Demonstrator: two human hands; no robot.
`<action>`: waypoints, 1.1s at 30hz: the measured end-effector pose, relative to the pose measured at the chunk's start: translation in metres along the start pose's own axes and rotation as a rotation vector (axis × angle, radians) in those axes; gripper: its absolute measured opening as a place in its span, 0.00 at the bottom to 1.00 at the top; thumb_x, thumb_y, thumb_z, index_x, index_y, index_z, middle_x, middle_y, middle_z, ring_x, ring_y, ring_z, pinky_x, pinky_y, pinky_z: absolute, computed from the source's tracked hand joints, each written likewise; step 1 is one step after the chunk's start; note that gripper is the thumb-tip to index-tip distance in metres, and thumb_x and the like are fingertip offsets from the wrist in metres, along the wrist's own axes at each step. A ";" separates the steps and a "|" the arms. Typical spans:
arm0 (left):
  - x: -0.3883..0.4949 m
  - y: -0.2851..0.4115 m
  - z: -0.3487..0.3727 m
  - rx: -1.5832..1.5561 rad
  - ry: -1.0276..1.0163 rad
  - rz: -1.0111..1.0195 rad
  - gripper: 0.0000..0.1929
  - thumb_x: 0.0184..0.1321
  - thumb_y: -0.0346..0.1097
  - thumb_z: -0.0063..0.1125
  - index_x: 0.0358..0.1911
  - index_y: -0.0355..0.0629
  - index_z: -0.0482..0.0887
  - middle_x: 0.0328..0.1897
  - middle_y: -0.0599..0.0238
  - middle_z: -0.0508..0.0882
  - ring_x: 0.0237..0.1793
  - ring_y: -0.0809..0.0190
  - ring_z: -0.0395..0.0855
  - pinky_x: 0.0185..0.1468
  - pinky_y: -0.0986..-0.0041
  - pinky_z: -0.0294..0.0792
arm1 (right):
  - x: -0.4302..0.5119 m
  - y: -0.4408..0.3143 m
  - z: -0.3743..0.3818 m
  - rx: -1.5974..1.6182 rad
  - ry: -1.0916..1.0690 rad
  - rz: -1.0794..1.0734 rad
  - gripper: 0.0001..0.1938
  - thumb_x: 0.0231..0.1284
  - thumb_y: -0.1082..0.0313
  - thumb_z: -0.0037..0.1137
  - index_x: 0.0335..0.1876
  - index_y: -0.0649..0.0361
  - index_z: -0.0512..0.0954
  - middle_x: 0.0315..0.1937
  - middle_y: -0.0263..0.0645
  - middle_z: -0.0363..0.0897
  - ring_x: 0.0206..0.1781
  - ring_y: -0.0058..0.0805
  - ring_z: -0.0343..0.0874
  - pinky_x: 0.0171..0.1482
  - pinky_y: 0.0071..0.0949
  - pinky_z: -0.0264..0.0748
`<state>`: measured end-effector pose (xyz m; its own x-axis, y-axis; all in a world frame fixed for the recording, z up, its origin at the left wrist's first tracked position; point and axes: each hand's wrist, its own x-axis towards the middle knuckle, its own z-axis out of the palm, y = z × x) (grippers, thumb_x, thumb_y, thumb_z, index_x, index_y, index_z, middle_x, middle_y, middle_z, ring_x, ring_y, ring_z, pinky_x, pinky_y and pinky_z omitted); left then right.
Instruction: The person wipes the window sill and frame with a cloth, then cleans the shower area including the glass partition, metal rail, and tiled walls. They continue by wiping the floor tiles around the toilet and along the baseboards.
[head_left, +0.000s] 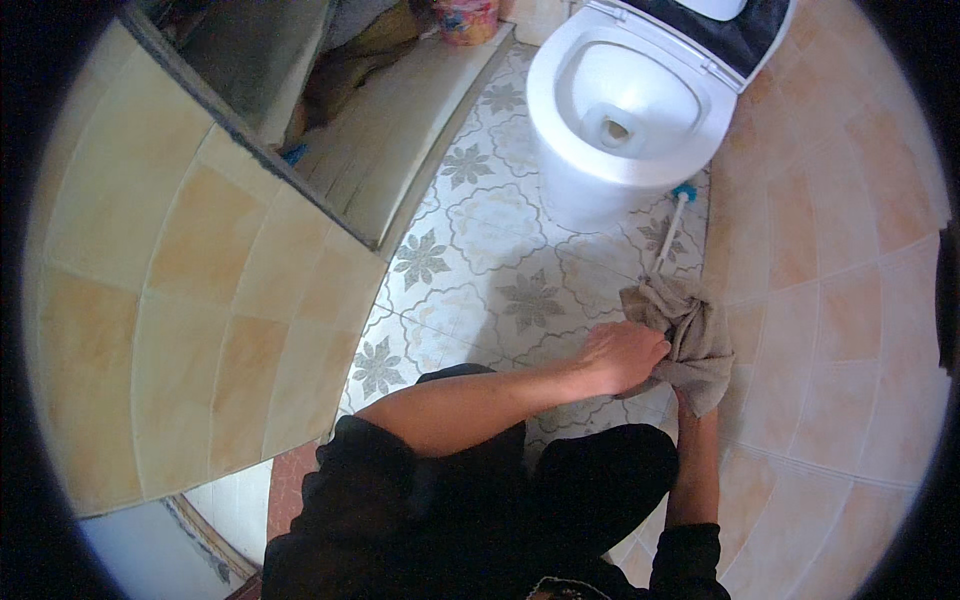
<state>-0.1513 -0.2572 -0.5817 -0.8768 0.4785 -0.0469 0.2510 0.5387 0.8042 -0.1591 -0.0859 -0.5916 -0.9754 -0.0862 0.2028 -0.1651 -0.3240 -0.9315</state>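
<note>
A brown-grey cloth (701, 352) hangs bunched and twisted between my hands, above the patterned tile floor near the right wall. My left hand (628, 356) is closed on the cloth's left part, its forearm reaching across from the left. Most of my right hand (682, 396) is hidden under the cloth; only the wrist and forearm show below it, so its grip cannot be seen. Just beyond the cloth lies a white-handled brush (673, 225) with a blue head, beside the base of the white toilet (630, 169). The toilet's lid (761, 45) is raised.
Tiled walls stand close on the right (840, 315) and left (187, 300). A raised ledge (442, 112) runs along the left side of the floor, with a colourful bucket (466, 21) at its far end. My knees are bent below my arms.
</note>
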 end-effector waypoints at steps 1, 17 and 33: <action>0.001 0.003 0.000 -0.009 -0.017 -0.034 0.16 0.70 0.45 0.45 0.41 0.41 0.81 0.39 0.48 0.84 0.43 0.40 0.83 0.44 0.48 0.73 | -0.003 -0.006 -0.004 0.147 0.044 0.096 0.27 0.60 0.73 0.60 0.65 0.64 0.68 0.61 0.42 0.73 0.63 0.34 0.72 0.67 0.35 0.68; 0.026 0.052 0.085 -0.118 -0.194 0.158 0.16 0.67 0.43 0.51 0.49 0.38 0.75 0.48 0.44 0.83 0.48 0.39 0.82 0.51 0.49 0.73 | 0.036 -0.425 -0.080 -2.411 0.657 -1.060 0.25 0.52 0.66 0.66 0.60 0.50 0.77 0.61 0.38 0.75 0.62 0.38 0.74 0.64 0.35 0.70; 0.018 0.063 0.056 0.037 -0.188 0.218 0.17 0.63 0.42 0.56 0.48 0.37 0.78 0.42 0.46 0.84 0.45 0.40 0.83 0.49 0.50 0.73 | 0.080 -0.036 -0.210 -2.591 -0.289 0.233 0.31 0.61 0.50 0.46 0.69 0.56 0.68 0.74 0.44 0.59 0.70 0.47 0.62 0.71 0.55 0.52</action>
<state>-0.1283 -0.1761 -0.5648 -0.7102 0.7039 0.0129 0.4427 0.4324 0.7855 -0.2614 0.1167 -0.6055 -0.9957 -0.0609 -0.0693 -0.0916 0.7432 0.6628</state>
